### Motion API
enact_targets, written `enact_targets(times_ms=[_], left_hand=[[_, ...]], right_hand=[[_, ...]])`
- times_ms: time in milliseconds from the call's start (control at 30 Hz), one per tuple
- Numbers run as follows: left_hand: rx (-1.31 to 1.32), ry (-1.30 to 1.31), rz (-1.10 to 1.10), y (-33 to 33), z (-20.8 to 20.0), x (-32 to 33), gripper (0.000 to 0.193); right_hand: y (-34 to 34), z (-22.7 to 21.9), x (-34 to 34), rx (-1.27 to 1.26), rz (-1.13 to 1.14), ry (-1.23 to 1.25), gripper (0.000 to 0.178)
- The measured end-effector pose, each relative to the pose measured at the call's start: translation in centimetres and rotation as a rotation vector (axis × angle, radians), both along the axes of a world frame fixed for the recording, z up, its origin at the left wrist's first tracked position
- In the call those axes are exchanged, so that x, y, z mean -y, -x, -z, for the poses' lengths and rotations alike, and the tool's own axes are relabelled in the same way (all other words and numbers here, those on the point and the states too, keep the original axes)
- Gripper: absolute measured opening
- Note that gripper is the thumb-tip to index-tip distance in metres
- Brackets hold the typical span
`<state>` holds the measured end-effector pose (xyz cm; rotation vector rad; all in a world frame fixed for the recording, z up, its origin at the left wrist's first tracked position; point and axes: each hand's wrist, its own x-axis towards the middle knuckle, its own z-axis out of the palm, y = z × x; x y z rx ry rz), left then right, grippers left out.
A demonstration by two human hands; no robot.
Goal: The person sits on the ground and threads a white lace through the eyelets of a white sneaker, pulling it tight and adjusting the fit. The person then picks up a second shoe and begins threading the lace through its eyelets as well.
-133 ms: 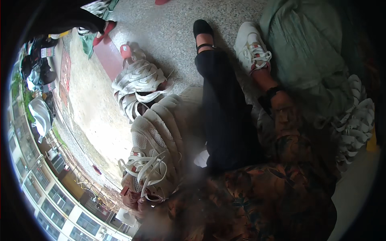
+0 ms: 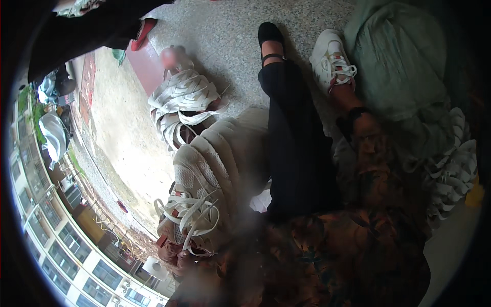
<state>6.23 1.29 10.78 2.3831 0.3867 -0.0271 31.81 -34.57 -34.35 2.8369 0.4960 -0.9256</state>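
Observation:
At the lower left, my left hand (image 2: 176, 256) is closed on the heel end of a nested stack of off-white mesh sneaker uppers (image 2: 197, 176). Loose white laces (image 2: 197, 215) hang over the nearest one. My right arm reaches forward, with a black band (image 2: 355, 113) at the wrist. Beyond it, my right hand (image 2: 341, 91) grips a white laced sneaker upper (image 2: 327, 59) at its opening, with the fingers mostly hidden. This upper lies toe away from me, beside my right leg.
My foot in a black shoe (image 2: 270, 33) rests on the speckled floor (image 2: 225, 46). A green sack (image 2: 394, 77) stands on the right, above more white uppers (image 2: 455, 169). Left of my leg lies a bundle of white uppers (image 2: 186, 94). Someone's red shoe (image 2: 144, 33) shows at upper left.
The whole view has shifted slightly, so most things sit a little further right. Both hands keep their hold on the uppers.

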Motion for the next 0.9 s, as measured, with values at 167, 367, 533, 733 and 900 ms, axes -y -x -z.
enact_targets(times_ms=[167, 367, 533, 733, 900], left_hand=[[0.017, 0.058, -0.025, -0.5, 0.2, 0.0, 0.028], [0.130, 0.255, 0.035, -0.7, 0.7, -0.7, 0.022], [0.236, 0.395, 0.060, 2.5, 2.6, -1.7, 0.024], [0.320, 0.600, -0.029, 1.8, 0.7, 0.3, 0.018], [0.411, 0.436, 0.173, 0.7, 1.4, 0.6, 0.006]], right_hand=[[-4.5, -2.6, -1.4, -0.245, 0.089, 0.027, 0.065], [-5.9, -4.7, -0.1, -0.412, 0.343, -0.379, 0.066], [-1.9, -20.2, -2.7, -0.484, 1.117, -1.222, 0.037], [8.8, -33.4, 2.6, -0.163, 0.808, -1.271, 0.054], [17.9, -43.7, -1.1, -0.280, 0.563, -1.470, 0.078]])
